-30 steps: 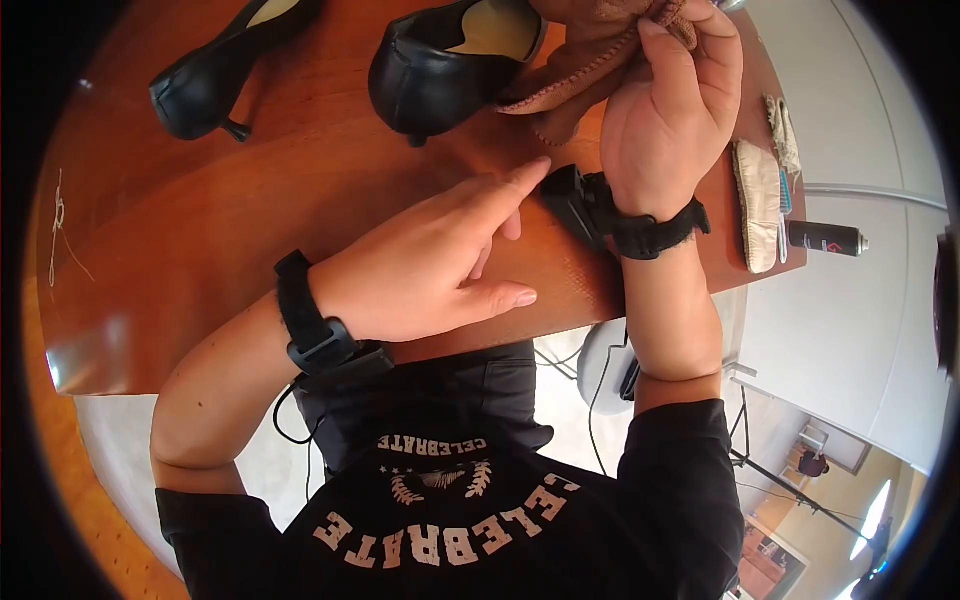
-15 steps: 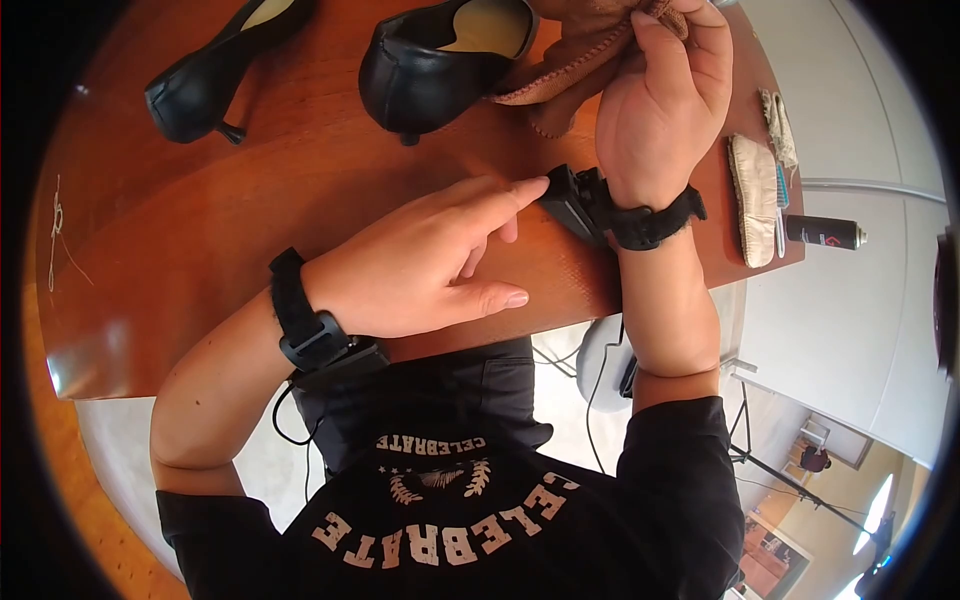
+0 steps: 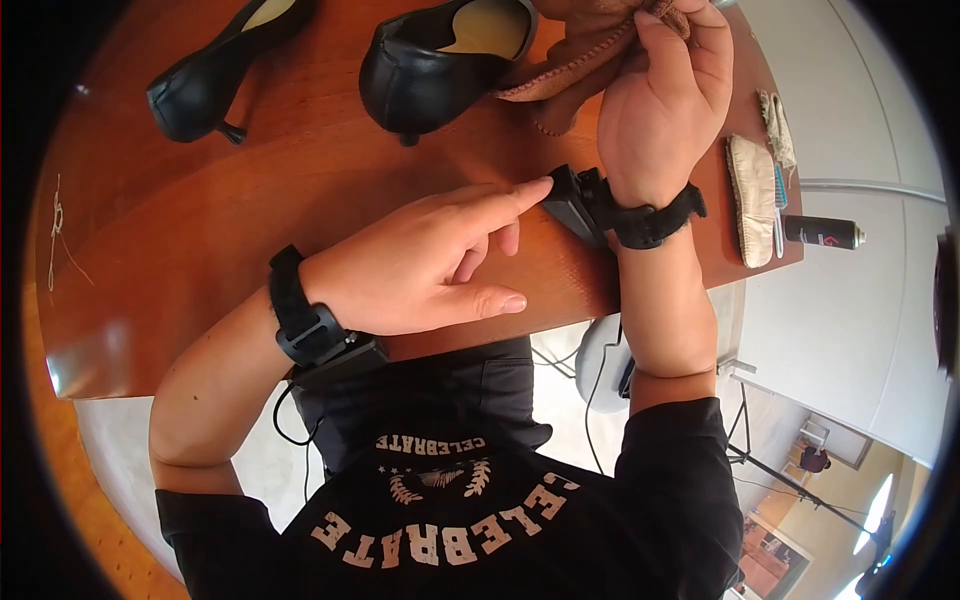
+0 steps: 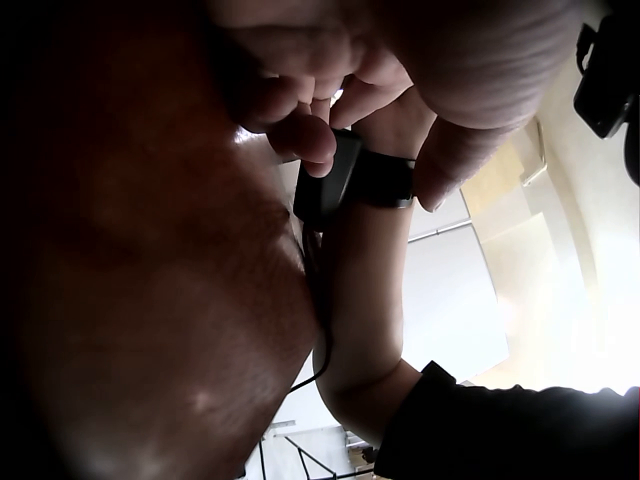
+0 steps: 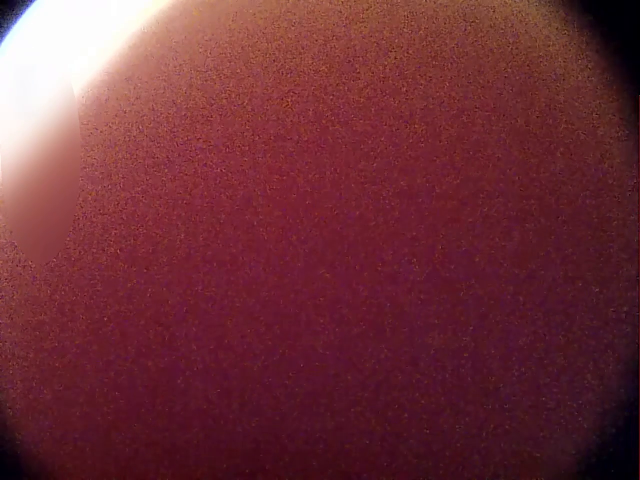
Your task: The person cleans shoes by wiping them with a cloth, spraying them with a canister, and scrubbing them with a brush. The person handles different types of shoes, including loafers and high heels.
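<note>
In the head view my right hand (image 3: 660,120) pinches the edge of a soft brown leather item (image 3: 575,75) with stitched seams, partly cut off at the top. My left hand (image 3: 420,260) has its index finger stretched out and its fingertip right at the small black wrist camera (image 3: 572,205) on my right wrist. Its thumb points out below, and the other fingers are slightly bent. The right wrist view is a reddish blur, so nothing of the hand's work shows there. In the left wrist view, the left fingers (image 4: 310,140) overlap the right wrist's camera and strap.
Two black heeled shoes, one nearer (image 3: 430,85) and one farther left (image 3: 205,95), stand on the wooden table (image 3: 190,240). Along the right edge lie a beige pad (image 3: 750,200), a frayed cloth (image 3: 778,130), a blue brush (image 3: 780,190) and a black spray can (image 3: 825,232). Threads (image 3: 58,230) lie far left.
The view has shifted slightly over the second. My left index fingertip has come up against the right wrist camera; my right hand keeps its pinch on the brown leather item.
</note>
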A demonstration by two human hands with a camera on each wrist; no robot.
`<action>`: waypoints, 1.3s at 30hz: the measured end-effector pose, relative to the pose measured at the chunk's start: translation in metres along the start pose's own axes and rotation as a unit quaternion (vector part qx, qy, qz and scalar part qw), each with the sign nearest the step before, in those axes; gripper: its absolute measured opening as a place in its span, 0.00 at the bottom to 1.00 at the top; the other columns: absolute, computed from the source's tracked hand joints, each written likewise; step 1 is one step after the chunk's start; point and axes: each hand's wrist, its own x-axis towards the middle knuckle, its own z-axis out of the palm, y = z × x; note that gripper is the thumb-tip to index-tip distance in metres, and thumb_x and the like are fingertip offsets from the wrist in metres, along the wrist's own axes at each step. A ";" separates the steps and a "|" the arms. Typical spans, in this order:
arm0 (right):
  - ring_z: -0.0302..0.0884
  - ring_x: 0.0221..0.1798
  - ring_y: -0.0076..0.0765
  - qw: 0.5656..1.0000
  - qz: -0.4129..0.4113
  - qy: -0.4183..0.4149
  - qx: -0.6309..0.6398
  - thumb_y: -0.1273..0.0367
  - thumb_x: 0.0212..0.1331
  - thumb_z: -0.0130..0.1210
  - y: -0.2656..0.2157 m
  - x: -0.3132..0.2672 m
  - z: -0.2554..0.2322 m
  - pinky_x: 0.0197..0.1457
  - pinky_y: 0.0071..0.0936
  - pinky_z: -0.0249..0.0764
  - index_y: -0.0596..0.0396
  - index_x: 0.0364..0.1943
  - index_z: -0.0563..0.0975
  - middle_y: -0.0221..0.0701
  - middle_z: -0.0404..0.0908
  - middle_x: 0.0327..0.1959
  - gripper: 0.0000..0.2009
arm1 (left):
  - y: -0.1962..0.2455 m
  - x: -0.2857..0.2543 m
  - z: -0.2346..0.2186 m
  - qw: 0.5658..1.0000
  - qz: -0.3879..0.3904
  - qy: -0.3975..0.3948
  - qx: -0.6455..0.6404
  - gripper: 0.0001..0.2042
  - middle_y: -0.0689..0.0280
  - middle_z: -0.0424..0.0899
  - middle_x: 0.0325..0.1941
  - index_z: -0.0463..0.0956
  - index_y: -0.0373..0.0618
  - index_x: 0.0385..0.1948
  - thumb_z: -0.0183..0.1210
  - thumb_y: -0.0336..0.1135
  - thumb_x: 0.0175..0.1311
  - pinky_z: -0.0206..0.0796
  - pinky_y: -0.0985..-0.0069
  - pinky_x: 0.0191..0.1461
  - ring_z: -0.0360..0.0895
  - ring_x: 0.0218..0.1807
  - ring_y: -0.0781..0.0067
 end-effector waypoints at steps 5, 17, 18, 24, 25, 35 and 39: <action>0.80 0.46 0.29 1.000 0.015 0.005 0.013 0.83 0.69 0.42 -0.004 0.000 0.004 0.53 0.23 0.76 0.58 0.48 0.72 0.35 0.82 0.45 0.10 | 0.003 0.001 -0.001 1.000 -0.016 -0.009 0.003 0.44 0.67 0.71 0.43 0.52 0.49 0.79 0.66 0.25 0.60 0.64 0.81 0.36 0.61 0.29 0.80; 0.78 0.44 0.29 0.998 0.038 -0.034 0.040 0.83 0.69 0.43 -0.012 -0.001 0.013 0.49 0.25 0.77 0.57 0.47 0.73 0.32 0.80 0.44 0.11 | 0.014 -0.006 -0.010 0.997 0.014 0.077 -0.026 0.08 0.73 0.73 0.32 0.82 0.42 0.44 0.62 0.25 0.64 0.56 0.83 0.33 0.64 0.30 0.85; 0.78 0.44 0.29 0.999 0.041 -0.020 0.022 0.83 0.69 0.43 -0.012 -0.001 0.012 0.49 0.25 0.77 0.57 0.47 0.73 0.32 0.80 0.44 0.11 | 0.015 -0.009 -0.013 0.993 0.034 0.106 -0.033 0.05 0.71 0.73 0.32 0.81 0.40 0.40 0.62 0.25 0.64 0.56 0.82 0.33 0.64 0.31 0.83; 0.78 0.44 0.28 0.942 -0.048 -0.024 -0.332 0.80 0.69 0.45 0.003 0.010 -0.017 0.49 0.23 0.76 0.60 0.47 0.75 0.33 0.81 0.44 0.08 | 0.016 -0.024 -0.033 0.941 0.183 0.277 -0.069 0.11 0.73 0.71 0.24 0.71 0.41 0.23 0.57 0.26 0.70 0.49 0.83 0.27 0.59 0.24 0.87; 0.79 0.42 0.28 0.897 -0.110 -0.046 -0.426 0.78 0.69 0.47 0.005 0.013 -0.018 0.48 0.24 0.76 0.60 0.46 0.76 0.34 0.81 0.44 0.07 | 0.016 -0.026 -0.036 0.927 0.193 0.312 -0.077 0.12 0.73 0.70 0.24 0.70 0.42 0.22 0.56 0.27 0.71 0.48 0.82 0.26 0.58 0.24 0.86; 0.78 0.54 0.43 0.864 0.034 -0.285 -0.414 0.82 0.56 0.56 -0.009 0.004 -0.011 0.60 0.32 0.74 0.55 0.51 0.80 0.35 0.77 0.48 0.18 | -0.002 -0.015 -0.046 0.883 0.093 0.451 -0.092 0.10 0.70 0.70 0.36 0.71 0.42 0.49 0.49 0.37 0.77 0.54 0.80 0.36 0.60 0.32 0.83; 0.78 0.51 0.47 0.847 0.042 -0.261 -0.462 0.80 0.57 0.56 -0.005 0.000 -0.012 0.57 0.34 0.75 0.53 0.52 0.80 0.36 0.77 0.47 0.18 | -0.002 -0.012 -0.043 0.912 0.048 0.405 -0.047 0.25 0.69 0.75 0.47 0.66 0.39 0.65 0.55 0.45 0.73 0.63 0.81 0.43 0.69 0.39 0.82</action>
